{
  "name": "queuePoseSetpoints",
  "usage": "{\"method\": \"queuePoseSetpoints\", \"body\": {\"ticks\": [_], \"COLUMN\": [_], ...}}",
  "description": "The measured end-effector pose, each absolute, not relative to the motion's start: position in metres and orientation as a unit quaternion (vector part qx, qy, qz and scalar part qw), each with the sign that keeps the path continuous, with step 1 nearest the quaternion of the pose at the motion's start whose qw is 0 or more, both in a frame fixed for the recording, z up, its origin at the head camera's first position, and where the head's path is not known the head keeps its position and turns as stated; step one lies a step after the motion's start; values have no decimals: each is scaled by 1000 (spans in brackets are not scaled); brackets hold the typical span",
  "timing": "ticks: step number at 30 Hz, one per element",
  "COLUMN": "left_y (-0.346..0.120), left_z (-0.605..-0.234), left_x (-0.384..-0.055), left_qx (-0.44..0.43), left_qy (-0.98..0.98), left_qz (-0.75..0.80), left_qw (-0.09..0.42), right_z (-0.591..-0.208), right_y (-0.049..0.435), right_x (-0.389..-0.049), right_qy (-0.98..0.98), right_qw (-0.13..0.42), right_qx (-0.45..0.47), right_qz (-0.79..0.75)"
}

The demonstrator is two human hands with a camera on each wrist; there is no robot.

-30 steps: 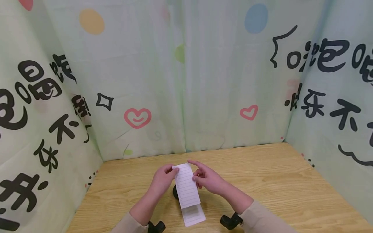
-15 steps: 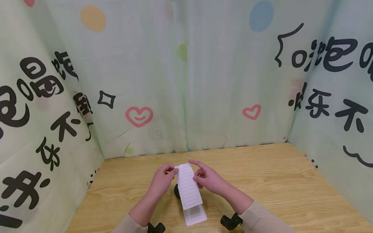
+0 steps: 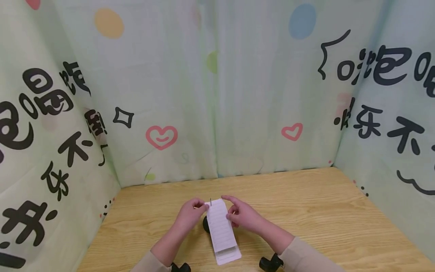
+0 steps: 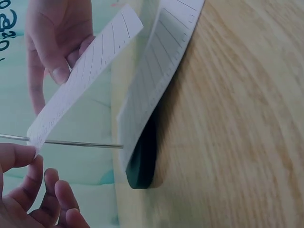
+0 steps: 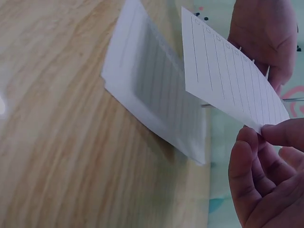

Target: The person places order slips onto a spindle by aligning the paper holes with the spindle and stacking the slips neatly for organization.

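Note:
A narrow lined paper slip (image 3: 220,223) is threaded on the thin metal rod (image 4: 85,144) of a paper spike, whose tip stands out above the slip in the head view. My left hand (image 3: 191,213) pinches the slip's far left corner, right beside the rod. On the opposite long edge, my right hand (image 3: 244,216) pinches it between thumb and fingers, index finger extended along the far corner. Lower on the same rod, other lined sheets (image 4: 152,85) sit tilted over the round dark base (image 4: 145,164). A gap separates the held slip from these sheets in both wrist views.
The wooden table (image 3: 299,211) carries the spike near its front middle. Printed curtains (image 3: 217,94) enclose the back and both sides. Black wrist mounts (image 3: 270,261) show at the sleeves.
Both hands have lowered the slip along the rod, bringing it nearer the sheets beneath. The rod's tip now shows above the slip, where earlier it did not.

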State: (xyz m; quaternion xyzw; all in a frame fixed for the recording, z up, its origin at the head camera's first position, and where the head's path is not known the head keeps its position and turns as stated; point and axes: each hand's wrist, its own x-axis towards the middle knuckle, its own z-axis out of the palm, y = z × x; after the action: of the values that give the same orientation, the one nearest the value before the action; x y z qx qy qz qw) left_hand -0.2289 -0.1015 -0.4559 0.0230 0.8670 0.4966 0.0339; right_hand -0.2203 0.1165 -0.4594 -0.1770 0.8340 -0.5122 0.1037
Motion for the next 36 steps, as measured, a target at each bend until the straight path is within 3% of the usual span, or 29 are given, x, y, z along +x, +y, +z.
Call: {"method": "queuePoseSetpoints", "body": {"ticks": [36], "left_y": [-106], "left_z": [-488], "left_x": [-235], "left_qx": [55], "left_qy": [903], "left_qz": [414], "left_qw": [95], "right_z": [-488], "right_y": [112], "right_x": [-224], "right_qy": [869], "right_qw": [183], "right_qx": [-148], "right_qz": [-436]}}
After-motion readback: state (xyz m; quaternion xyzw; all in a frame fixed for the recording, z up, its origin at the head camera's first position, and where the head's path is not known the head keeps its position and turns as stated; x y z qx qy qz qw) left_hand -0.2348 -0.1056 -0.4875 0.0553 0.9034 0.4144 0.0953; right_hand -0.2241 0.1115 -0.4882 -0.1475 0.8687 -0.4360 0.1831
